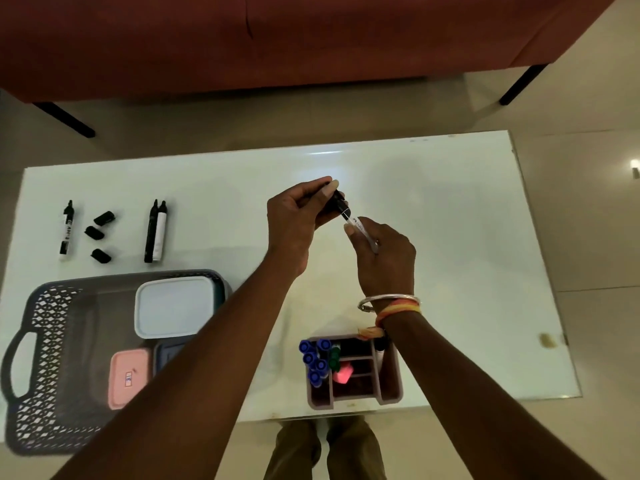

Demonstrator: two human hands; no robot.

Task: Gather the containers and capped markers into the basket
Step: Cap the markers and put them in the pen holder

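Observation:
Above the middle of the table my right hand (382, 258) grips the white barrel of a marker (358, 227). My left hand (300, 216) is closed on the black cap (337, 200) at that marker's tip. A dark lattice basket (41, 348) at the near left holds a white-lidded container (175, 306), a pink container (129, 377) and a grey-blue one (166, 353) partly hidden by my left arm. Uncapped markers lie at the far left: one alone (67, 230), two side by side (156, 232). Three loose black caps (98, 233) lie between them.
A mauve compartment organiser (389, 386) stands at the table's near edge under my right wrist, holding blue-capped markers (314, 358), a green one and a pink item. A red sofa (277, 39) with black legs stands beyond the table. My legs show below the table's edge.

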